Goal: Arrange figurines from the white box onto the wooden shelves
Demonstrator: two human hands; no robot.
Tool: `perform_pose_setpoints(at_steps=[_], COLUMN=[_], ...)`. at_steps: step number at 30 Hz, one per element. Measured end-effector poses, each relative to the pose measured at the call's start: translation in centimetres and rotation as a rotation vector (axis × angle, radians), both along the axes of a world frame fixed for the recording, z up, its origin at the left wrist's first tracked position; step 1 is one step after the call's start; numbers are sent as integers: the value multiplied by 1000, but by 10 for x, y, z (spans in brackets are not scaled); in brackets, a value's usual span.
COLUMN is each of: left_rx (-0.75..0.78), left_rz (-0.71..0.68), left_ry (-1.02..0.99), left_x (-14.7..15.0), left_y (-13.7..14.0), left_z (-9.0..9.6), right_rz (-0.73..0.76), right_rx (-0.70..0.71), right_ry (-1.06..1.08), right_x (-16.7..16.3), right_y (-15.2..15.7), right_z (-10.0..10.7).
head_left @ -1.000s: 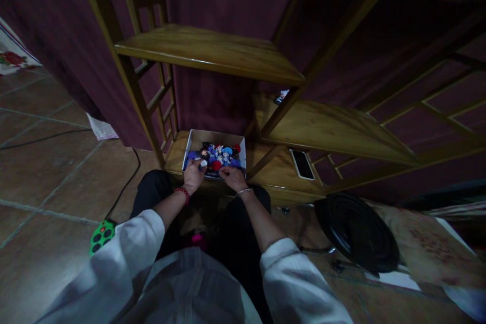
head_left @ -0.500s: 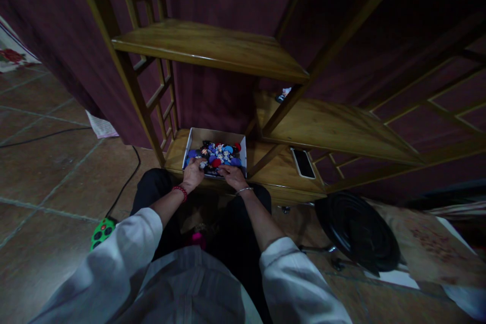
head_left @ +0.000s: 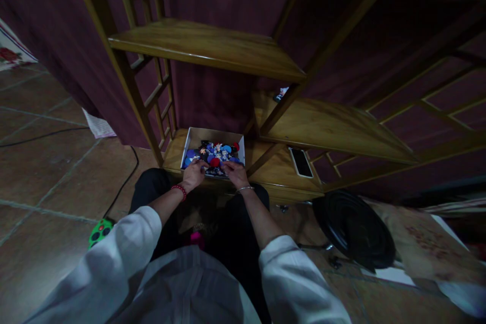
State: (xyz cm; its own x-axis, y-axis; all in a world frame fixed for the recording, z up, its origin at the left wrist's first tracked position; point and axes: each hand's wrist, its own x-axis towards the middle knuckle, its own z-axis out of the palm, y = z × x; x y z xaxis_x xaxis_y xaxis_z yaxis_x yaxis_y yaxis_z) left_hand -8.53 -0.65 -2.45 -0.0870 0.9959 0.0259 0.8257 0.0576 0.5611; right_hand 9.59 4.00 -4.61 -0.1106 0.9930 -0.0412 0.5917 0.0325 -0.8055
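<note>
Small figures (head_left: 219, 154) lie in an open box (head_left: 215, 134) on the low shelf (head_left: 172, 153), probably so its walls corral them beneath left hand (head_left: 193, 174) and right hand (head_left: 236, 174), whose fingers' grip I cannot tell.

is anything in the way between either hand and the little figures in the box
Nothing visible is. The left hand and right hand both reach over the near side of the open box, right up to the little figures. The upper shelf is higher up, clear of both hands.
</note>
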Motion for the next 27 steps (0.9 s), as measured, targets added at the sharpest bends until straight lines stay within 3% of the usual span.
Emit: perform_pose_setpoints(at_steps=[10,21,27], left_rx=[94,188,140], left_rz=[-118,-56,-48], left_ry=[-65,-45,-35], left_x=[5,9,9], left_y=[8,6,10], left_z=[-10,-13,-13], right_rz=[68,177,228], right_rx=[40,-66,-91], right_ry=[-164,-391,-499], right_x=[4,-8,-13], right_y=[-2,2,7], right_z=[2,17,21])
